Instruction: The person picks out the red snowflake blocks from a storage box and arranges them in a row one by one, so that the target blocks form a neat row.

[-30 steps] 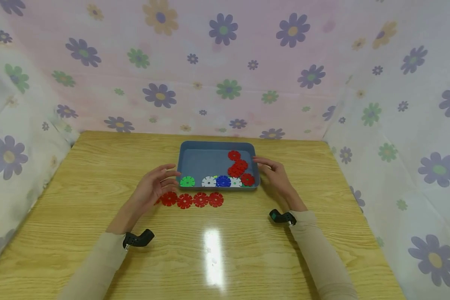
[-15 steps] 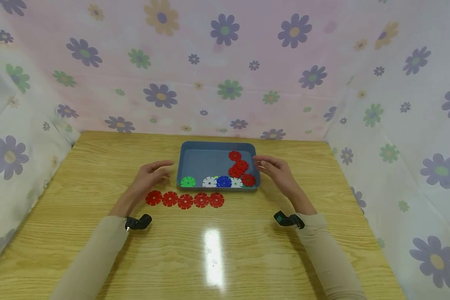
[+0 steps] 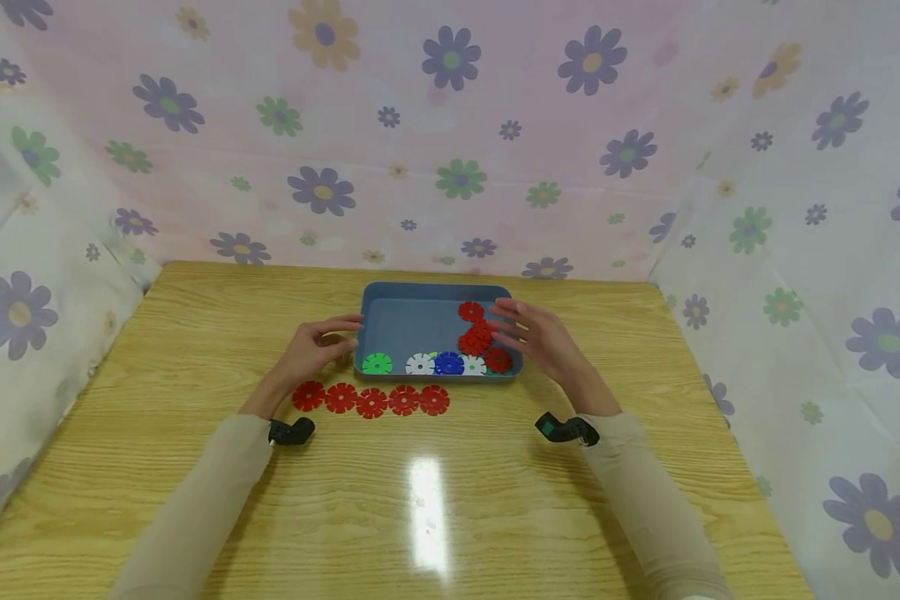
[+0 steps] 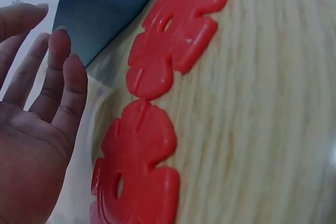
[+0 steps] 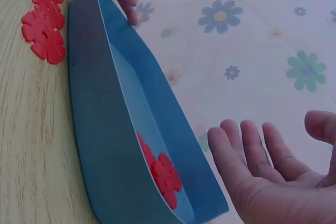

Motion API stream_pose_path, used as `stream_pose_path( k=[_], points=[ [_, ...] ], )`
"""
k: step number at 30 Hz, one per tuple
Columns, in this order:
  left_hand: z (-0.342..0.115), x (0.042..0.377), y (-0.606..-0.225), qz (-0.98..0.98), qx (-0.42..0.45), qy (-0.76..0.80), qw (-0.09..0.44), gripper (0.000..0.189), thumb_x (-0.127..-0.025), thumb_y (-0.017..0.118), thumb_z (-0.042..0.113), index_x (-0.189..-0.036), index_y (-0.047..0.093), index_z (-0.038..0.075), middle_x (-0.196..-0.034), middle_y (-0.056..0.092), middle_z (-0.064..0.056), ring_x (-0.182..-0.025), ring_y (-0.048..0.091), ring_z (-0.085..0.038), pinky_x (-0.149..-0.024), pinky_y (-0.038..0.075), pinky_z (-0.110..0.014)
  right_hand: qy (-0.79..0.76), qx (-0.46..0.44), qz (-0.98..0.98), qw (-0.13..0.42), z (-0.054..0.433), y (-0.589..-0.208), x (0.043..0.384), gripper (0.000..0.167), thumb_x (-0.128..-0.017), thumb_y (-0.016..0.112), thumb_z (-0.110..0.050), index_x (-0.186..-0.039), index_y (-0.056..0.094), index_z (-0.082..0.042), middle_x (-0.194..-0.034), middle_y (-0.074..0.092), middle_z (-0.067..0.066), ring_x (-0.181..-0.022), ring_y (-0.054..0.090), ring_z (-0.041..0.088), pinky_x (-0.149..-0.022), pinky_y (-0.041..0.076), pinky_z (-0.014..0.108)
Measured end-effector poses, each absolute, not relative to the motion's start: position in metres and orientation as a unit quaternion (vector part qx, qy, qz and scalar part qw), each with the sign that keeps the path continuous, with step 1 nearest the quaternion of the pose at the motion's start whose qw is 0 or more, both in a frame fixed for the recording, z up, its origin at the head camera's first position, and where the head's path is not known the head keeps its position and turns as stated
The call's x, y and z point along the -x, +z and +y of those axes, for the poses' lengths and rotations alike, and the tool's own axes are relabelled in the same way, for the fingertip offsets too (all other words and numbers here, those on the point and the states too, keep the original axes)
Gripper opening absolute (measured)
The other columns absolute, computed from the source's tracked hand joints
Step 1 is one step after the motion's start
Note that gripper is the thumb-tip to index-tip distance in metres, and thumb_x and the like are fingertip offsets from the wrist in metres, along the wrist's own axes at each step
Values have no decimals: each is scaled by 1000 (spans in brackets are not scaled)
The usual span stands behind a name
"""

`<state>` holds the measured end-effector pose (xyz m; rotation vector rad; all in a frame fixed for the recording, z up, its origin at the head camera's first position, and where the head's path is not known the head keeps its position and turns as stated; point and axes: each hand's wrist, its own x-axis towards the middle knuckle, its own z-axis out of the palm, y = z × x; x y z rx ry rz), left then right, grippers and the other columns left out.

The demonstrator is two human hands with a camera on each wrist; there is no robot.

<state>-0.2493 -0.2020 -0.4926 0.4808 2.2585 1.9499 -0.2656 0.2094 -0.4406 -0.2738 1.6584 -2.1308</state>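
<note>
Fingers spread and grasping nothing, a left hand and a right hand flank the 2 short ends of a blue-gray rectangular tray in the head view. The left hand's fingertips reach the left rim, where contact cannot be confirmed. Compared with a moment earlier, the left hand is closer in to the tray, and the right hand's fingers now fan out over its right end. The shift leaves both hands bracketing the tray, while a row of 5 red snowflake discs lies free of any fingers on the wood-grain table, just in front of the tray. Inside the tray, more red discs overlap at the right; a green disc, 2 white discs, a blue disc and a sliver of yellow line the near side. The right fingers partly cover the red group, and the tray's front wall cuts off the lower edges of the nearest pieces. Black wrist cameras sit at the cuffs of beige sleeves, before a floral cloth backdrop.

In the left wrist view, the hand's fingers stand apart beside the row, where 2 red discs meet edge to edge; whether their slots interlock is unclear.

In the right wrist view, the palm faces upward with thumb held away, beside the tray's end; touch cannot be told. The left hand shows at the far end.
</note>
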Motion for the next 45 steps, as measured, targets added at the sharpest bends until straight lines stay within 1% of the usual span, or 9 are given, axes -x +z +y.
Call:
stream_pose_path(
  k=[2, 5, 9, 12, 25, 29, 35, 40, 45],
  points=[
    [-201, 252, -495, 750, -166, 638, 53, 34, -98, 67, 2, -128, 63, -14, -148, 52, -24, -117, 65, -34, -91, 54, -18, -768, 87, 599, 210, 206, -442, 268, 60, -113, 37, -32, -158, 25, 5, -162, 34, 21, -147, 35, 42, -115, 40, 43],
    [-199, 254, -497, 753, -173, 633, 47, 34, -97, 67, 1, -127, 63, -14, -149, 51, -25, -106, 68, -21, -88, 54, -18, -768, 74, 605, 197, 198, -445, 271, 60, -112, 40, -32, -158, 27, 4, -164, 27, 25, -148, 34, 43, -116, 39, 44],
    [-196, 255, -497, 746, -180, 639, 52, 32, -97, 66, -1, -125, 63, -17, -153, 46, -26, -96, 67, -8, -78, 56, -18, -762, 54, 623, 169, 188, -451, 275, 56, -112, 41, -27, -157, 30, 3, -162, 31, 25, -146, 37, 43, -116, 39, 45],
    [-195, 254, -497, 742, -177, 644, 59, 32, -97, 66, -1, -124, 64, -16, -156, 43, -24, -96, 68, -5, -73, 56, -19, -752, 38, 638, 158, 183, -456, 278, 54, -112, 40, -23, -156, 30, 6, -162, 32, 25, -144, 39, 43, -115, 39, 46],
    [-195, 253, -501, 744, -179, 642, 47, 32, -97, 66, 0, -125, 65, -14, -156, 45, -20, -96, 67, -7, -74, 54, -18, -642, 34, 743, 187, 172, -455, 284, 61, -109, 43, -12, -159, 15, 9, -163, 21, 29, -144, 39, 43, -117, 37, 48],
    [-195, 254, -502, 739, -181, 648, 44, 32, -97, 65, -1, -126, 63, -15, -157, 44, -20, -93, 66, -8, -75, 55, -18, -616, 32, 761, 200, 170, -455, 287, 61, -108, 43, -9, -157, 14, 12, -160, 26, 32, -139, 45, 45, -115, 40, 48],
    [-193, 252, -502, 743, -174, 645, 44, 33, -98, 65, 0, -127, 63, -14, -157, 44, -18, -96, 65, -7, -80, 53, -16, -601, 51, 764, 229, 172, -461, 290, 56, -108, 47, -12, -155, 26, 12, -149, 45, 32, -134, 53, 41, -110, 46, 41],
    [-192, 251, -502, 739, -171, 650, 44, 34, -98, 64, 0, -128, 62, -15, -157, 44, -19, -98, 65, -7, -84, 52, -15, -592, 90, 762, 248, 174, -464, 289, 50, -107, 51, -10, -151, 38, 10, -149, 49, 29, -129, 58, 38, -104, 51, 35],
    [-192, 251, -504, 738, -173, 650, 41, 34, -98, 65, 0, -130, 62, -14, -157, 43, -19, -100, 65, -6, -86, 52, -15, -569, 109, 789, 204, 172, -469, 289, 46, -102, 58, -5, -146, 49, 7, -146, 53, 27, -124, 61, 37, -98, 55, 33]
  ],
)
